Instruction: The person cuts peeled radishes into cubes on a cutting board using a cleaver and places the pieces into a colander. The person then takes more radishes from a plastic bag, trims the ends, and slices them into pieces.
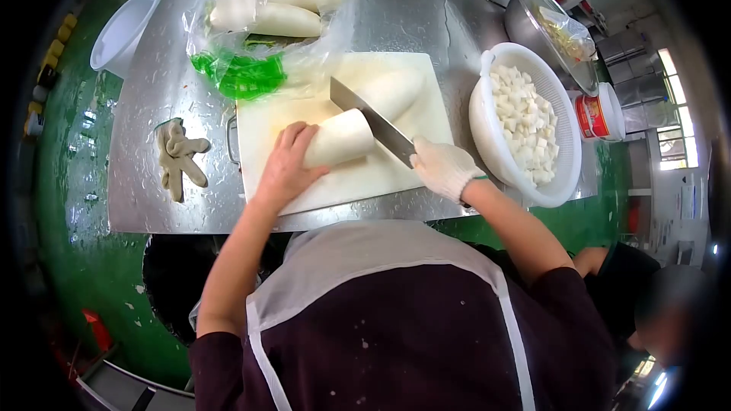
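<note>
Right at the near edge of the tabletop [141,183], the person's pale apron [381,245] faces a white cutting board [327,192]. Over the board, the bare left hand [286,161] is curved around the left end of a thick white radish piece [339,139], thumb on the near side and fingers over the top. The gloved right hand [444,170] is closed on the handle of a knife [373,120]; its blade slants just beside the piece's flat right end, and whether it touches the board I cannot tell. Toward the tabletop's left edge lies an empty glove [181,156]; toward its right edge stands a white colander [481,110] of radish cubes [525,123]. Beyond the blade, a longer radish [394,93] rests near the board's far edge. Farther back, a clear plastic bag [237,76] holds more radishes [285,20], and a metal bowl [521,21] stands by the far right corner.
</note>
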{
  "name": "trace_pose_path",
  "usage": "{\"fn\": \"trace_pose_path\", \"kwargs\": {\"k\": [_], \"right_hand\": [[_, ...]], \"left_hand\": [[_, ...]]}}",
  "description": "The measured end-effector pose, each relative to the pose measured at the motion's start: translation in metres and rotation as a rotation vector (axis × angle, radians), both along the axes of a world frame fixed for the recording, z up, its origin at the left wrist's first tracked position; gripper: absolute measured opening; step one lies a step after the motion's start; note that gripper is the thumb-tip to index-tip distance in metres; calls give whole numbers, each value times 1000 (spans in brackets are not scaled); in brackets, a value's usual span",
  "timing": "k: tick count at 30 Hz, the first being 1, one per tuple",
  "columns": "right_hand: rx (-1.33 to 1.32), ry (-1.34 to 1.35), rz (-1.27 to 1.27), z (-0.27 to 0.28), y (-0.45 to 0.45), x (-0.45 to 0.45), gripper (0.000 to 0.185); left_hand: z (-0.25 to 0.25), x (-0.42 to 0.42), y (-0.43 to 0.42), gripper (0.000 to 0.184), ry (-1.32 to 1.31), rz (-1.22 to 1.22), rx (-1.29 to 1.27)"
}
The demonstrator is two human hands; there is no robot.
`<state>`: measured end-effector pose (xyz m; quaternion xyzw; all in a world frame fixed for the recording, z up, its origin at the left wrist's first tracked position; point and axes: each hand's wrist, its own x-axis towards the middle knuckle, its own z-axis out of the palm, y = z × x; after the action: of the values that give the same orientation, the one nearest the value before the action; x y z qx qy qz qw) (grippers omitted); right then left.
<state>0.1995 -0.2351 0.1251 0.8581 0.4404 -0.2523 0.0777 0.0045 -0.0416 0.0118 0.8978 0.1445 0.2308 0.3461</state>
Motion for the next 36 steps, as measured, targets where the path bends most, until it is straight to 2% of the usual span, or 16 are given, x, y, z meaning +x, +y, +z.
{"fn": "trace_pose_path", "kwargs": {"k": [1, 4, 8, 12, 16, 21, 27, 36], "right_hand": [[-15, 8, -7, -5, -5, 3, 24], [-1, -7, 5, -15, -19, 3, 24], [63, -12, -42, -21, -25, -3, 22], [190, 45, -55, -13, -28, -16, 19], [227, 1, -49, -17, -29, -14, 18], [226, 2, -11, 33, -30, -25, 16], [277, -28, 118, 36, -43, -30, 17], [120, 28, 149, 52, -29, -22, 18]], "left_hand": [[7, -2, 14, 65, 17, -90, -49], [28, 6, 35, 59, 24, -261, 275], [25, 17, 18, 43, -55, -190, 454], [9, 24, -6, 38, -162, -163, 299], [-3, 41, -24, 25, -196, -18, 326], [-19, 48, -28, 24, -249, 93, 363], [-17, 56, -27, 22, -267, 117, 390], [-26, 62, -27, 28, -273, 99, 301]]}}
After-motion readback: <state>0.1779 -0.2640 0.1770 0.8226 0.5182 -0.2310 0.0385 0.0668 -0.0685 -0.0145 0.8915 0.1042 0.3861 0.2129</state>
